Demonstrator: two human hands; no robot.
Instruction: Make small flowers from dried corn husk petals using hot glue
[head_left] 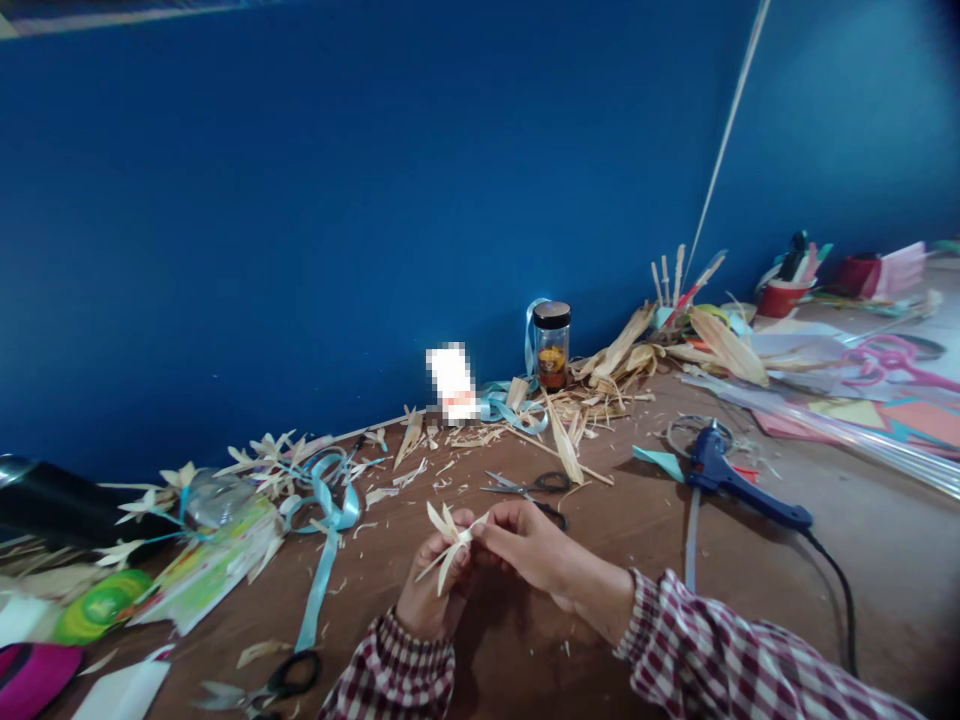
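Note:
A pale corn husk flower (448, 557) with several pointed petals is held over the brown table, its petals spread to the left. My left hand (433, 592) is closed round its base from below. With thumb and fingers pinched, my right hand (531, 545) grips the flower's base from the right; the fingertips of both hands meet there and partly hide it. Just behind my hands lie black-handled scissors (551, 484). A second pair of scissors (291, 677) rests on the table to the front left.
A blue glue gun (731, 477) with a black cord lies at right. Dried husks (615, 350) and a lidded jar (553, 345) stand against the blue wall. Finished husk flowers (266, 455) and light-blue ribbon (319, 580) lie at left, and a dark bottle (60, 500) is at far left.

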